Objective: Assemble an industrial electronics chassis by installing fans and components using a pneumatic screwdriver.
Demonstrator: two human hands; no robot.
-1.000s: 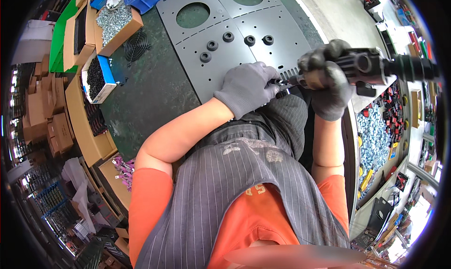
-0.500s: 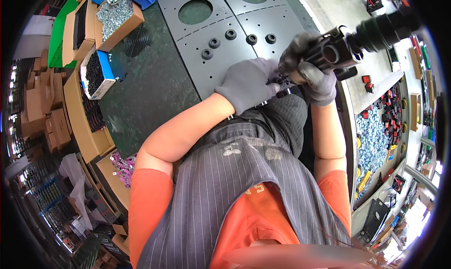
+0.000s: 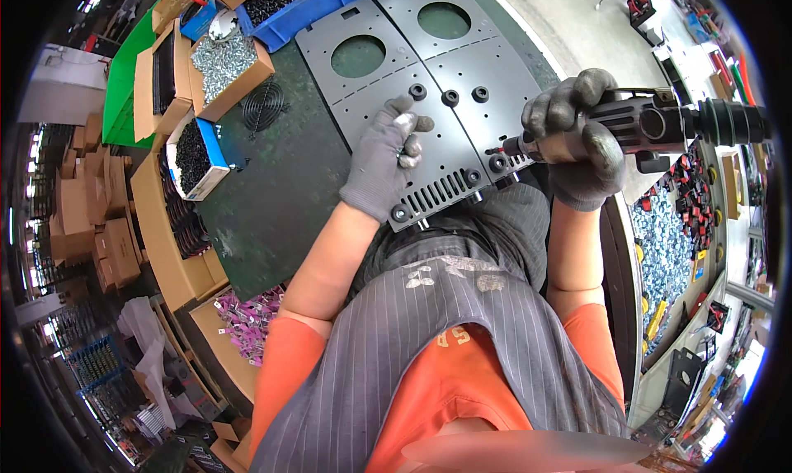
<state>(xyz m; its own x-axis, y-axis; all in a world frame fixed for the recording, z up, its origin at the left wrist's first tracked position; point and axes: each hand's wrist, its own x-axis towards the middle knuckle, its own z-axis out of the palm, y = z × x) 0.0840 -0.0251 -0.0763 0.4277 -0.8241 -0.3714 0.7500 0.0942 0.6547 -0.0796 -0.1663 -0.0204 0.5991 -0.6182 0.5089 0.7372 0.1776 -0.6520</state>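
Note:
My right hand [image 3: 582, 134], in a grey glove with dark coated fingers, grips a black power screwdriver [image 3: 656, 126]. The tool lies nearly level, its tip close to a round black foot [image 3: 497, 163] at the near edge of a grey metal panel [image 3: 454, 60]. Over the panel's left side, my left hand [image 3: 384, 159] has its gloved fingers curled in. A small shiny bit shows at them, but what they hold is unclear. Other black feet sit on the panel: one [image 3: 473, 177] by the slots, one [image 3: 400, 212] at the near left corner, and three farther back.
Left of the panel, a round black wire grille [image 3: 264, 106] lies on the dark green tabletop [image 3: 272, 201]. Boxes of silver screws [image 3: 223, 64] and black screws [image 3: 194, 155] stand beyond it. A blue bin [image 3: 301, 11] is at the far edge; purple parts [image 3: 247, 320] lie near left.
My left hand has drawn back from the screwdriver's tip to the left and curled its fingers. The screwdriver has shifted down and right, uncovering the slotted near edge and its feet.

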